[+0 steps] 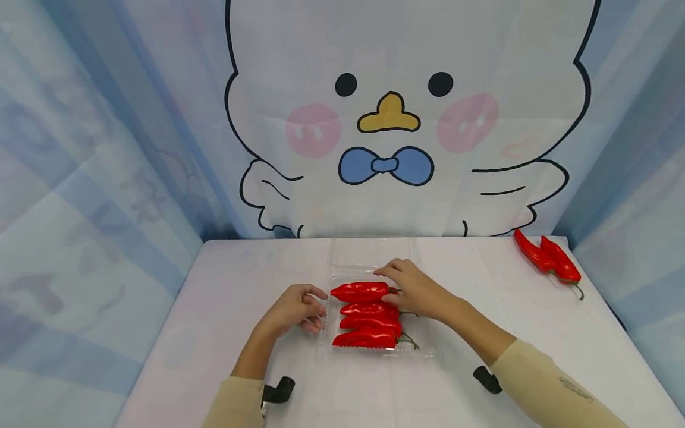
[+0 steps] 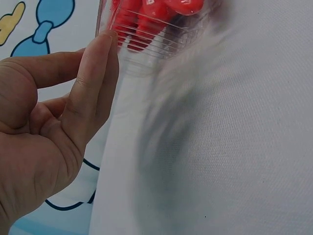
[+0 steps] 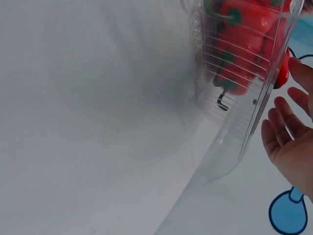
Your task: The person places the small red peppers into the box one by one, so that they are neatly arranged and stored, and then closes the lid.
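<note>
Several red peppers (image 1: 369, 339) lie side by side in a clear plastic box (image 1: 423, 351), stems pointing right. My left hand (image 1: 297, 308) is at the box's left side. In the left wrist view, the straight fingertips (image 2: 105, 41) touch the ribbed plastic wall. My right hand (image 1: 414, 288) reaches over the box's right side to the stem end of the farthest pepper (image 1: 361, 292). Its thumb and fingers are spread around that end without visibly closing on it. In the right wrist view, the hand (image 3: 293, 132) has loosely bent fingers beyond the clear wall.
The box's clear lid (image 1: 369, 252) lies folded back toward the table's far edge. Two more red peppers (image 1: 548, 258) lie at the table's far right corner. A white cloth covers the table (image 1: 214, 309). Behind stands a curtain (image 1: 396, 208) with a cartoon bird.
</note>
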The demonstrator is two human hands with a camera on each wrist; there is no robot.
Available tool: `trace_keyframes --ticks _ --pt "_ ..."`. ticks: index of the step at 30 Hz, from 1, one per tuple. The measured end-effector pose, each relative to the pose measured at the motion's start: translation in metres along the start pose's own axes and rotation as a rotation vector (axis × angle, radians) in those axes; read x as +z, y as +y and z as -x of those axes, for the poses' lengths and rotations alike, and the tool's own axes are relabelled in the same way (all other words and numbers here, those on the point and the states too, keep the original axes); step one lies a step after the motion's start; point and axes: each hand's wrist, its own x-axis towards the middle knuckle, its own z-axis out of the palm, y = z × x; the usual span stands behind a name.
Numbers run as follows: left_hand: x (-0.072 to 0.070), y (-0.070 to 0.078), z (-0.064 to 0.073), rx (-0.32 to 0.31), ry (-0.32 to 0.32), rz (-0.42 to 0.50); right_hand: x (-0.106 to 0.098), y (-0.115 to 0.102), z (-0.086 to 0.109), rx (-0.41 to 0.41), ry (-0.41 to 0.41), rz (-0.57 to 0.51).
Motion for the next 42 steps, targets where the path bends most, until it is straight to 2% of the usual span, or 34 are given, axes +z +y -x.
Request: trace_keyframes --ticks 14,22,31,37,42 --pt "-0.001 -0.004 -0.002 0.001 -0.004 0.005 -0.026 0.027 0.032 0.095 0.161 -0.022" --pt "-0.001 -0.004 -0.001 0.002 -0.003 0.003 -0.04 0.056 0.057 0.218 0.231 -0.008" --pt "-0.001 -0.005 -0.001 -0.008 0.004 -0.011 -0.05 0.086 0.086 0.351 0.252 -0.035" --pt "-0.001 -0.003 0.001 -0.004 0.003 -0.011 -0.059 0.114 0.096 0.46 0.234 -0.05" --pt "-0.001 0.0 0.001 -0.008 0.006 -0.01 -0.066 0.141 0.102 0.526 0.252 -0.049"
